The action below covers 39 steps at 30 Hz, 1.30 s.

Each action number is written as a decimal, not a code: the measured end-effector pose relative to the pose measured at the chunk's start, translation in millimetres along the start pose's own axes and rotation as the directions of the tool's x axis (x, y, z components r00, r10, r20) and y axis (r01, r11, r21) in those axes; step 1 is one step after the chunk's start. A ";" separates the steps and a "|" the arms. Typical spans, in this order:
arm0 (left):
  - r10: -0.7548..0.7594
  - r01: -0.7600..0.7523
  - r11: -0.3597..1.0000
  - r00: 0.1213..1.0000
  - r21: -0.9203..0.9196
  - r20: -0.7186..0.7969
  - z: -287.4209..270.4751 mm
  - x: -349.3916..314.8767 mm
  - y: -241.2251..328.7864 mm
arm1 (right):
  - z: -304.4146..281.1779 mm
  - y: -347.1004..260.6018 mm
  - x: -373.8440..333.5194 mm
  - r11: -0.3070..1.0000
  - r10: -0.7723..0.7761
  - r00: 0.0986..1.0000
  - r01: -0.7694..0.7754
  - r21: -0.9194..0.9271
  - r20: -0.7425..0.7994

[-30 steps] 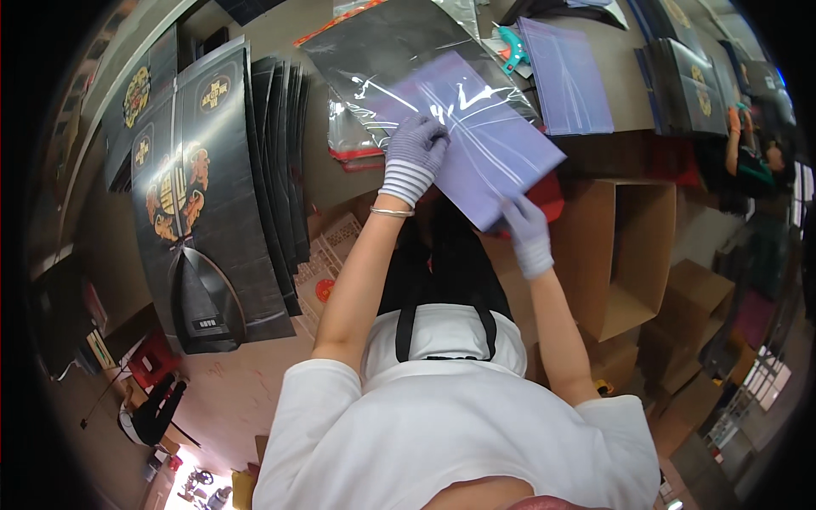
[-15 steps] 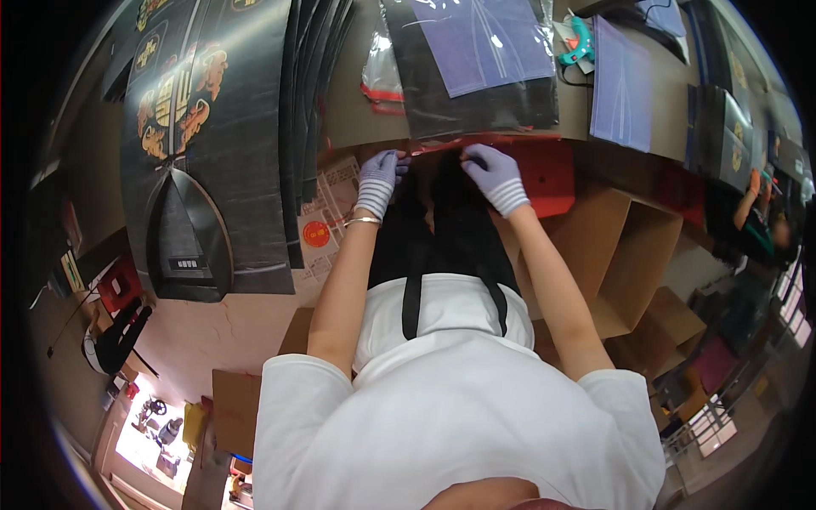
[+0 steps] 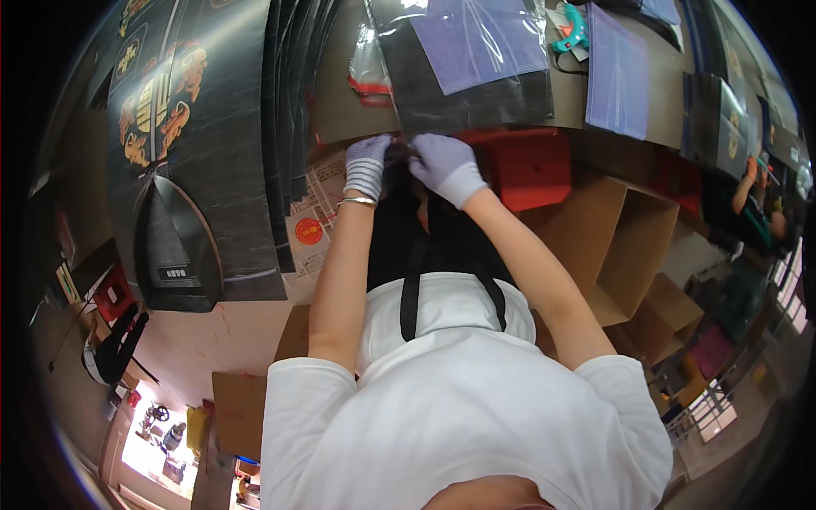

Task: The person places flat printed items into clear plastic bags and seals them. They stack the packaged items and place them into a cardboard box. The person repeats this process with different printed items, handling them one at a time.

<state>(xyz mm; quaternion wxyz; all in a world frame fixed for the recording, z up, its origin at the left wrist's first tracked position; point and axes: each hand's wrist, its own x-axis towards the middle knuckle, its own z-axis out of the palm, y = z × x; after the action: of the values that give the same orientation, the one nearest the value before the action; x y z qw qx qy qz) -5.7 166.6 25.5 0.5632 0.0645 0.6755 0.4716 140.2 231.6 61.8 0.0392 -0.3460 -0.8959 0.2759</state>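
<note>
My left hand (image 3: 367,163), in a pale lavender glove with a striped cuff, is closed at the table's front edge, a bangle on its wrist. Close to its right, my right hand (image 3: 444,164), gloved alike, has its fingers bent together. Whatever is pinched between the fingertips is too small and dark to make out. Just beyond the hands lies a black panel (image 3: 518,109) under glossy clear plastic, with a blue-purple sheet (image 3: 484,51) on top. A clear plastic bag with a red edge (image 3: 371,87) lies left of it.
Black printed panels with gold and orange designs (image 3: 204,153) stand at left. A teal glue gun (image 3: 576,30) and another blue-purple sheet (image 3: 616,76) lie at right. A red stool (image 3: 531,170) and open cardboard box (image 3: 625,246) are below the table. Another person (image 3: 748,204) works far right.
My right hand has moved left, close beside my left hand. My left hand has shifted slightly left. The view has turned a little.
</note>
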 end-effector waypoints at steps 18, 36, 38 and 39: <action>-0.229 0.233 0.972 0.969 -0.036 0.088 -14.9 -5.4 16.1 | -117.6 139.6 -109.2 0.894 0.364 0.841 -0.436 -0.104 -0.400; 0.101 0.280 0.445 0.928 -0.850 0.359 10.1 15.3 -4.9 | -2.2 76.6 -43.8 0.381 0.223 0.898 -0.438 0.814 0.379; 0.112 0.206 0.449 0.952 -0.870 0.283 16.5 15.2 12.0 | -25.1 99.7 -2.1 0.103 0.336 0.792 -0.569 0.816 0.510; 0.122 0.162 0.448 0.963 -0.879 0.240 14.7 16.0 18.0 | -39.4 117.8 5.5 -0.111 0.379 0.681 -0.638 0.762 0.626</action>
<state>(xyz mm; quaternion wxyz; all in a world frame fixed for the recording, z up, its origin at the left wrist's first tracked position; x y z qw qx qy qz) -7.4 194.6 28.2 0.6040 -0.1860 0.2444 0.7354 216.8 325.1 33.0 0.0488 -0.5209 -0.2850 0.8031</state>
